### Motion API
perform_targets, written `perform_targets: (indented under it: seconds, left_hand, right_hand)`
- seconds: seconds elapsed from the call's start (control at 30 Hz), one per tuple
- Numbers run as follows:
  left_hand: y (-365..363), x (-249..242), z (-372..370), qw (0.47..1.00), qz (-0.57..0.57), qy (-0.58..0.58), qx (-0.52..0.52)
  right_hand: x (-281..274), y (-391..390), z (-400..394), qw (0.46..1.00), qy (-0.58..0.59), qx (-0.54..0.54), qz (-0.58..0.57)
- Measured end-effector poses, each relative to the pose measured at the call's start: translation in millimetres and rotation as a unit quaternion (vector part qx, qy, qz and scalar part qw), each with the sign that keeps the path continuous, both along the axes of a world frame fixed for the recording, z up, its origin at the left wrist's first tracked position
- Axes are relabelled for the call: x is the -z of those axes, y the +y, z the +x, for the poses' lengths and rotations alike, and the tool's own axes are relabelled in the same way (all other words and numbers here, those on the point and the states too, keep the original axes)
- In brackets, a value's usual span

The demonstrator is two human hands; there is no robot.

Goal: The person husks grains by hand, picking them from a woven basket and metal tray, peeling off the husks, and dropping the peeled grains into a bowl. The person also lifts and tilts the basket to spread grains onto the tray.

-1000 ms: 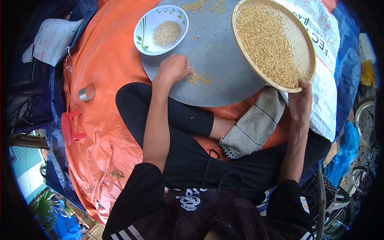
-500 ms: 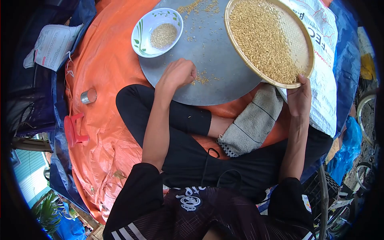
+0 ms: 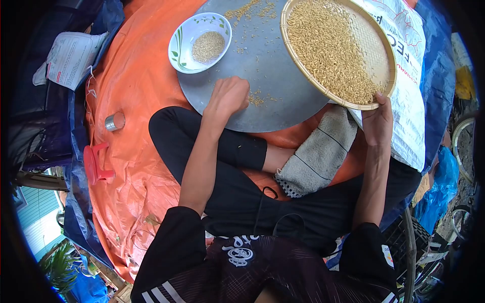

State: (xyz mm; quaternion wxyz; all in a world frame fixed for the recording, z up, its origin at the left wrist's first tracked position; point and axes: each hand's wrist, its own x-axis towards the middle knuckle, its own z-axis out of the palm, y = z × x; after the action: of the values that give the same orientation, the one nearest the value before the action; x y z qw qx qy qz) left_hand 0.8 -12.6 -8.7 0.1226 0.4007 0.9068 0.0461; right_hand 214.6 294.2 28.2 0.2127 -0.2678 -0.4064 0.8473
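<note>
A round woven bamboo tray (image 3: 376, 55) heaped with unhusked rice grains (image 3: 328, 50) rests partly over the grey round metal sheet (image 3: 273, 113). My right hand (image 3: 378, 121) grips its near rim, thumb on top and fingers underneath. On the sheet, my left hand (image 3: 230, 97) is closed with fingers curled down; whatever is in them is hidden. Just right of its knuckles lies a small pile of loose grains (image 3: 257, 98). Beyond it stands a white bowl (image 3: 179, 48) with a green leaf pattern, holding paler grains (image 3: 207, 47).
A grey cloth (image 3: 318, 156) lies by my crossed legs. To the left on the orange tarp (image 3: 131, 166) are a small tin can (image 3: 115, 121) and a red plastic stool (image 3: 96, 162). A white printed sack (image 3: 404, 101) lies to the right.
My left hand has shifted very slightly to the right and stays closed beside the small grain pile. My right hand keeps its hold on the bamboo tray.
</note>
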Motion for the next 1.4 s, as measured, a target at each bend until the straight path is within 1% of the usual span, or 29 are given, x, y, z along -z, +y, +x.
perform_targets:
  seconds: [0.13, 0.23, 0.33, 0.43, 0.53, 0.63, 0.73, 0.83, 0.93, 1.03, 1.13, 1.23, 1.27, 1.37, 1.4]
  left_hand:
    - [1, 10, 7, 0.998, -0.002, 0.067, 0.019]
    - [2, 11, 10, 0.998, -0.003, 0.065, 0.016]
    - [4, 6, 9, 0.998, -0.012, 0.049, 0.032]
    - [5, -12, 7, 0.998, -0.032, -0.045, -0.006]
    - [-10, -12, -10, 0.98, 0.148, -0.133, -0.018]
    - [-20, -14, -24, 0.929, 0.298, -0.214, -0.056]
    - [-27, -14, -29, 0.859, 0.377, -0.335, -0.089]
    - [-25, -24, -26, 0.83, 0.388, -0.389, -0.101]
    - [-24, -32, -25, 0.83, 0.402, -0.373, -0.103]
    - [-30, -35, -30, 0.832, 0.422, -0.348, -0.092]
    - [-35, -41, -36, 0.836, 0.434, -0.317, -0.113]
    - [-38, -34, -49, 0.837, 0.485, -0.184, -0.173]
    - [-38, -32, -55, 0.828, 0.502, -0.132, -0.215]
    - [-41, -18, -71, 0.804, 0.526, 0.016, -0.277]
    - [-42, -19, -69, 0.817, 0.507, 0.02, -0.274]
  right_hand:
    - [-4, -2, 0, 1.0, 0.004, -0.004, 0.004]
    - [1, 2, 1, 1.0, 0.009, -0.004, 0.0]
    - [-1, 2, 3, 1.0, 0.013, -0.004, -0.004]
    - [-9, -4, 0, 1.0, 0.008, 0.01, 0.006]
    - [-8, -3, 0, 1.0, 0.019, 0.007, 0.009]
    - [-9, -4, 0, 1.0, 0.012, 0.001, 0.017]
    - [-5, -6, -1, 1.0, 0.017, -0.002, 0.011]
    - [1, -6, 0, 1.0, 0.012, -0.012, 0.005]
    - [2, -14, -2, 1.0, 0.022, -0.009, -0.01]
    - [1, -24, -5, 0.999, 0.022, -0.039, 0.007]
    - [9, -36, -7, 0.999, 0.005, -0.053, 0.001]
    - [15, -45, -10, 0.997, -0.005, -0.078, -0.005]
    - [15, -48, -11, 0.997, -0.009, -0.081, -0.007]
    - [18, -54, -11, 0.995, -0.014, -0.102, -0.006]
    - [20, -55, -11, 0.994, -0.017, -0.108, -0.004]
